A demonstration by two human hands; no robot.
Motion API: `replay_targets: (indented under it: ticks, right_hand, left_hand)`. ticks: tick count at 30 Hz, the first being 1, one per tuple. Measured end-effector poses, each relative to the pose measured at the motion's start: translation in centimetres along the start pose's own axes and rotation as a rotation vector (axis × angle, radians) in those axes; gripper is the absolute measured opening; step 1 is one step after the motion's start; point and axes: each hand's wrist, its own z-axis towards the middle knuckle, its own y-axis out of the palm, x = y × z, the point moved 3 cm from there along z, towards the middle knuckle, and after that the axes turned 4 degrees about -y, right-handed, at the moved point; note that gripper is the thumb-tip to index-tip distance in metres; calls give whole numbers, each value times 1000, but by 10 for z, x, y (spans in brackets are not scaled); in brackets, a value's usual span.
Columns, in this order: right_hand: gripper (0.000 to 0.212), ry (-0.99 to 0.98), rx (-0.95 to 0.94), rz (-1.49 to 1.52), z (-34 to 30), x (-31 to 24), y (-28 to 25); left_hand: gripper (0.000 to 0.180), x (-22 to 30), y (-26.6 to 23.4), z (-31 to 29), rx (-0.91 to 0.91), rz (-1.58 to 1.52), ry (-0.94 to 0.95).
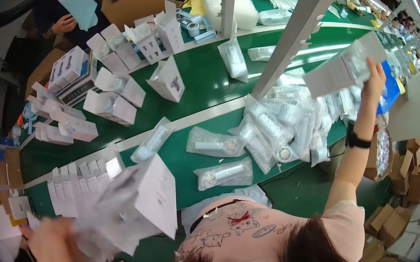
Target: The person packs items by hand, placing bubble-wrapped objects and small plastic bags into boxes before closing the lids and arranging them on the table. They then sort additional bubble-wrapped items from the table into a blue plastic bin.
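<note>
My left hand (58,249), smeared by motion, is closed at the open end of a white box (158,199). Clear plastic wrap (98,230) bulges out of that end beside the fingers. The box hangs tilted over the near edge of the green table (188,187). Raised at the far right, my right hand (374,80) grips a white printed carton (327,74) with clear plastic (356,61) lying against it; its fingertips are partly hidden. Below and left of this hand is a heap of bubble-wrapped parcels (293,115). Two bubble-wrapped parcels (215,142) lie nearer the table's middle.
Open white boxes (111,107) stand on the far green surface, near a stack of closed boxes (68,67). A row of white cartons (82,185) sits at left. A slanted metal post (295,29) rises beside the heap. Across the table is another person's hand (64,24).
</note>
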Motion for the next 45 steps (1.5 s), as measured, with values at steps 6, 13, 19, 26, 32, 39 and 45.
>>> replay_targets:
  ticks: [6, 13, 19, 26, 32, 39, 45]
  right_hand:
    - [23, -171, 90, -566, 131, 170, 5]
    - [27, -124, 219, -666, 162, 302, 51]
    - [35, 27, -61, -546, 148, 334, 81]
    - [54, -261, -289, -659, 157, 278, 33]
    - [47, -744, -387, -975, -1, 55, 71]
    - [41, -63, -1345, -370, -214, -35, 127]
    - [84, -20, -1550, 51, -405, 5, 237]
  left_hand:
    - [16, 54, 86, 137, -12, -170, -108]
    - [9, 93, 240, 231, -57, -207, -196]
    - [6, 66, 364, 264, -69, -314, -387]
    - [17, 37, 403, 287, -177, -268, -488]
    - [23, 18, 327, 243, -426, -191, -352]
    - [35, 29, 106, 119, -427, -326, 69]
    - [58, -41, 78, -4, -244, -357, -428]
